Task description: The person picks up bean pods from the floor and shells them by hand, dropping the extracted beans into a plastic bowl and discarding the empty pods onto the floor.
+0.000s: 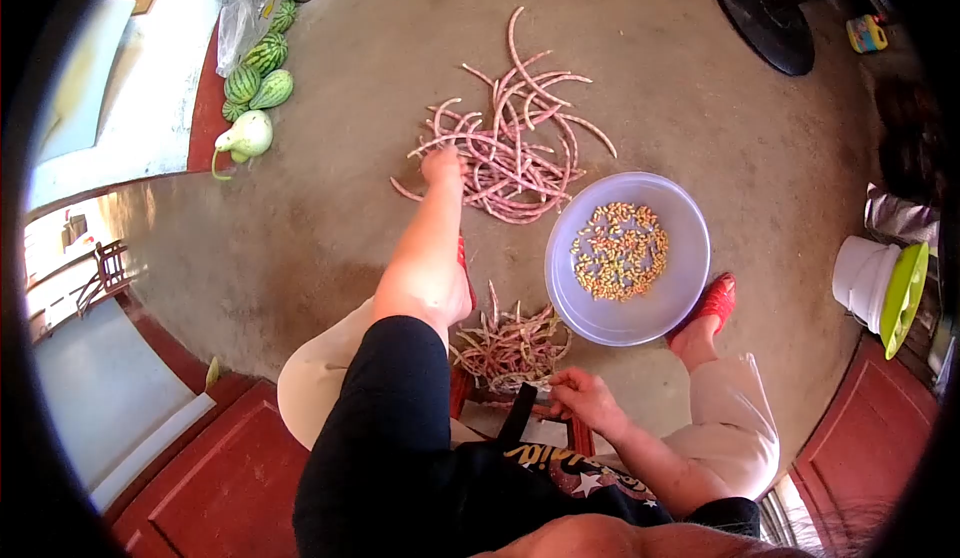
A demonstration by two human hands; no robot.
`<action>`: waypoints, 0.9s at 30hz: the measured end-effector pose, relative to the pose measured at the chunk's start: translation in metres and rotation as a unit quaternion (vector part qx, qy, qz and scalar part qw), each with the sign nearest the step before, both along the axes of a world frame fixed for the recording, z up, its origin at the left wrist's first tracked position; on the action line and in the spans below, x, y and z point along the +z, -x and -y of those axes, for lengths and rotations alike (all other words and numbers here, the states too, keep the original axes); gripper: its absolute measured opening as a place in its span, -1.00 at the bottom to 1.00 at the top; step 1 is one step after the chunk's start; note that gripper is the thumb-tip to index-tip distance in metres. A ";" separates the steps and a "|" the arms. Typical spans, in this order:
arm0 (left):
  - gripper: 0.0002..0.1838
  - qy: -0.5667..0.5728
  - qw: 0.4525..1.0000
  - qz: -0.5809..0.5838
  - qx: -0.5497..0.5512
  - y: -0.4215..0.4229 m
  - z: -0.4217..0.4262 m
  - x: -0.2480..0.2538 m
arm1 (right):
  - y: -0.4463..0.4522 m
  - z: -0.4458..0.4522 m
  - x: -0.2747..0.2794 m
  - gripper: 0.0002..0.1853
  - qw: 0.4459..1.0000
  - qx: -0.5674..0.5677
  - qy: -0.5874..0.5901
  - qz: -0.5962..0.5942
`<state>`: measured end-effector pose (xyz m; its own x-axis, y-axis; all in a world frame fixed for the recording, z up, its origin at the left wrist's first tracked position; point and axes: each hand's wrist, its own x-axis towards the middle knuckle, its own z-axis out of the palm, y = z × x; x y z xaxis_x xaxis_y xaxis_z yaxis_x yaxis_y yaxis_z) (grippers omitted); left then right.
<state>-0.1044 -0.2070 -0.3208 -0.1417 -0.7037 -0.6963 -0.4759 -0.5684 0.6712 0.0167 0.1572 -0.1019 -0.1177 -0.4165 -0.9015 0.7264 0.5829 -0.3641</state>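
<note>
At the left side of a loose pile of long pinkish-purple bean pods (520, 163), my left hand (442, 165) has its fingers closed on a bean pod; the fingertips are partly hidden. My right hand (588, 398) hovers over my lap, fingers loosely bent and apart, with nothing visible in them. Just ahead of it, between my feet, lies a heap of opened bean pods (508, 348). A pale purple plastic basin (560, 268) stands ahead and to the right, with many shelled beans (620, 253) spread over its bottom.
Several small watermelons (268, 55), a pale green gourd (246, 136) and a clear plastic bag (240, 18) lie along the left wall. A black round stand base (765, 18) is at far right. A white bucket (865, 276) with a green lid (905, 301) sits at right.
</note>
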 end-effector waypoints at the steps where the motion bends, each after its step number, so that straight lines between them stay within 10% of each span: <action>1: -0.94 -0.002 0.996 -0.084 -0.002 -0.004 0.010 0.006 | -0.001 -0.001 0.000 -0.80 1.000 -0.002 0.001 -0.001; 14: -0.96 -0.060 0.933 -0.156 -0.319 -0.021 0.058 0.203 | -0.003 0.010 0.022 -0.84 0.976 0.046 0.108 -0.185; 27: -0.90 -0.162 0.892 -0.239 -0.348 -0.062 -0.055 0.294 | 0.015 0.017 0.048 -0.75 0.878 0.027 0.189 -0.439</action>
<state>-0.0427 -0.1524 -0.0272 -0.8006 -0.1026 -0.5904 -0.4931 -0.4469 0.7464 0.0015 0.1406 -0.0540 -0.6686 -0.6927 -0.2704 0.0444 0.3257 -0.9444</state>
